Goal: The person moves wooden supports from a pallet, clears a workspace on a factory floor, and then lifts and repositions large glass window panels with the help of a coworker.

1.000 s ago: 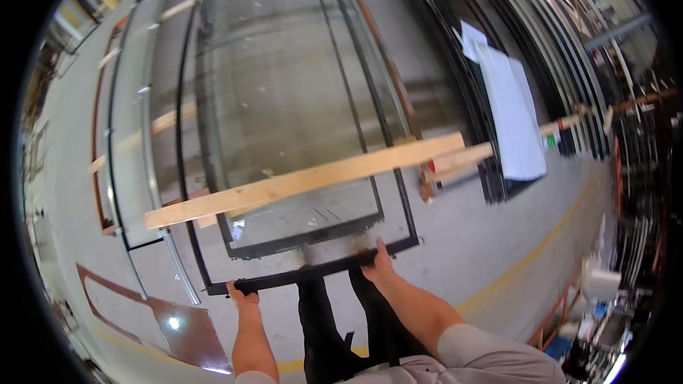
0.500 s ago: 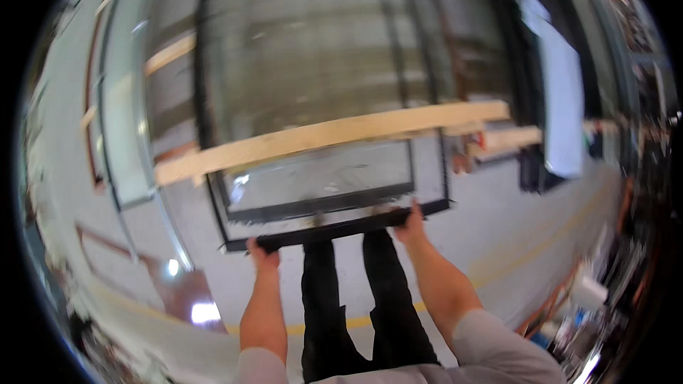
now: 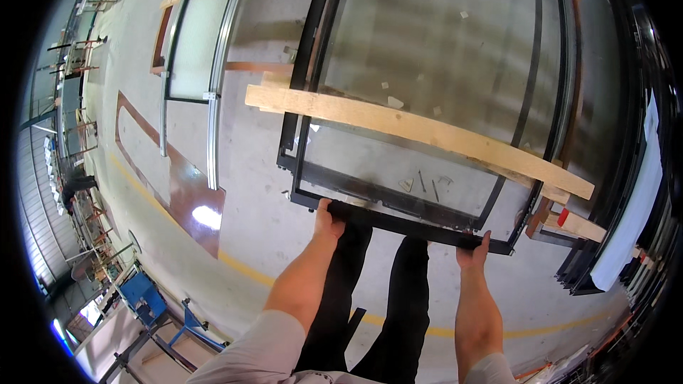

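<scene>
My left hand (image 3: pixel 329 222) grips the near black rail of a long window frame (image 3: pixel 409 227) toward its left end. Near the rail's right end, my right hand (image 3: pixel 473 252) is closed on the same rail, its thumb side partly raised against the edge. The fingers of both hands are partly hidden by the rail. Dark side rails run away from me toward the top, with a large glass pane (image 3: pixel 427 50) between them. Across the frame lies a pale wooden beam (image 3: pixel 420 131), tilted down to the right in view.
Left of the frame lie a glazed panel with silver rails (image 3: pixel 213 124) and a brown sheet (image 3: pixel 186 188) on the grey floor. At right, a light blue sheet (image 3: pixel 629 206) hangs by dark profiles. A blue machine (image 3: pixel 142 295) stands lower left.
The view has turned, so the frame and beam now sit further right and slope down to the right. Both hands still hold the near rail.
</scene>
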The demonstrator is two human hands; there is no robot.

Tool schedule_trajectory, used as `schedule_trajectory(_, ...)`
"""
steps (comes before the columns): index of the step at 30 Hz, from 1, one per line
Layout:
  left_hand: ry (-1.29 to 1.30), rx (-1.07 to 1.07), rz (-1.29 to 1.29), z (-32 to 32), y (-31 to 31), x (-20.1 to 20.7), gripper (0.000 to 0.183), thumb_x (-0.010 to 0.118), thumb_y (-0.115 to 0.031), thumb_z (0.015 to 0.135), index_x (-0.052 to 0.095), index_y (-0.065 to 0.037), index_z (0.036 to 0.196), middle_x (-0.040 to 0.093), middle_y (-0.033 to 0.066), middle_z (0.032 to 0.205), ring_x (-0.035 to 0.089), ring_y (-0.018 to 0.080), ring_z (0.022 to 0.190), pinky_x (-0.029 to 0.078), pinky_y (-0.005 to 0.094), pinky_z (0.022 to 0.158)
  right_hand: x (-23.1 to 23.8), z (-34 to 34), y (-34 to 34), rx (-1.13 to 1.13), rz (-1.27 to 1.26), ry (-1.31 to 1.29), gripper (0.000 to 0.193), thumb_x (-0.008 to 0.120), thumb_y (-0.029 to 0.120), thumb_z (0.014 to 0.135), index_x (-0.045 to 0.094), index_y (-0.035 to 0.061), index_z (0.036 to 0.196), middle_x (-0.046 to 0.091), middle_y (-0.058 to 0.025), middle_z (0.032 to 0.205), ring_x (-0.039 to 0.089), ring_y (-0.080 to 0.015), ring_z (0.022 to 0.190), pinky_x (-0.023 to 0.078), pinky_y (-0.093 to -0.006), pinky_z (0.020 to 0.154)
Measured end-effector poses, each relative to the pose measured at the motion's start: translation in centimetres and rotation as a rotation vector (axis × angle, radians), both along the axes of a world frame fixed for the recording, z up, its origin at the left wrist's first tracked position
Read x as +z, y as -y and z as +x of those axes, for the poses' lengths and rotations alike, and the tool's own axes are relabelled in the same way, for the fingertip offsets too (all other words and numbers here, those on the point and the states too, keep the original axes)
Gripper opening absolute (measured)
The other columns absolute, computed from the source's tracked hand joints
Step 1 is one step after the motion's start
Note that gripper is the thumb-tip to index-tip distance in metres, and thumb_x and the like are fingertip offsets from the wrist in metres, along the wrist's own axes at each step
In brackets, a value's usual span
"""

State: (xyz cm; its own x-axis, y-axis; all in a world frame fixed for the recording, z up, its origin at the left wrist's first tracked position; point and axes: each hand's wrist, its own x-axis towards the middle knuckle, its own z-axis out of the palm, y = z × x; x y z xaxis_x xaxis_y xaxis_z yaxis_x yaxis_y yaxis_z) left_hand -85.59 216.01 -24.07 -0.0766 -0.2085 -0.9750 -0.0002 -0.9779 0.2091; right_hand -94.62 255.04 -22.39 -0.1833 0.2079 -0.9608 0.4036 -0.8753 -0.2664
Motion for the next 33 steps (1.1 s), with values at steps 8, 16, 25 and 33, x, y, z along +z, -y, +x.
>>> schedule_trajectory(8,-0.025,-0.049,-0.028,-0.4,0.6,-0.9,0.011,0.057,-0.02,0.078,0.058,-0.009,0.076,0.061,0.0054,0.076,0.059,0.0252,0.074,0.05,0.0402,0.077,-2.3,1.6,-0.4,-0.012,-0.019,-0.069,0.048,0.058,0.046,0.089,0.05,0.0043,0.111,0.055,-0.0112,0.1,0.054,-0.0252,0.09,0.046,-0.0386,0.091)
schedule_trajectory(16,-0.076,-0.104,0.004,-2.0,2.3,0.0,0.018,0.057,-0.02,0.081,0.056,-0.008,0.094,0.061,0.0065,0.083,0.06,0.0261,0.08,0.05,0.0409,0.078,-3.7,3.9,0.0,0.064,-0.066,-0.034,0.049,0.056,0.049,0.089,0.052,0.0056,0.111,0.056,-0.0101,0.098,0.054,-0.0262,0.091,0.045,-0.0409,0.09)
schedule_trajectory(25,-0.375,-2.725,-1.248,11.3,6.3,9.3,0.015,0.055,-0.012,0.076,0.058,-0.007,0.063,0.062,0.016,0.069,0.059,0.0333,0.059,0.045,0.044,0.054,19.7,34.3,-5.5,1.228,0.188,0.62,0.042,0.064,0.042,0.08,0.059,0.003,0.067,0.058,-0.0077,0.058,0.052,-0.0177,0.046,0.043,-0.034,0.042)
schedule_trajectory(33,-0.472,-2.798,-1.313,2.7,-0.6,17.6,0.015,0.053,-0.016,0.079,0.064,-0.007,0.075,0.062,0.0166,0.073,0.061,0.0262,0.064,0.048,0.0382,0.058,23.8,47.5,-3.7,1.146,0.421,0.503,0.05,0.06,0.048,0.079,0.07,-0.0002,0.086,0.066,-0.0196,0.081,0.063,-0.0307,0.071,0.051,-0.0403,0.064)
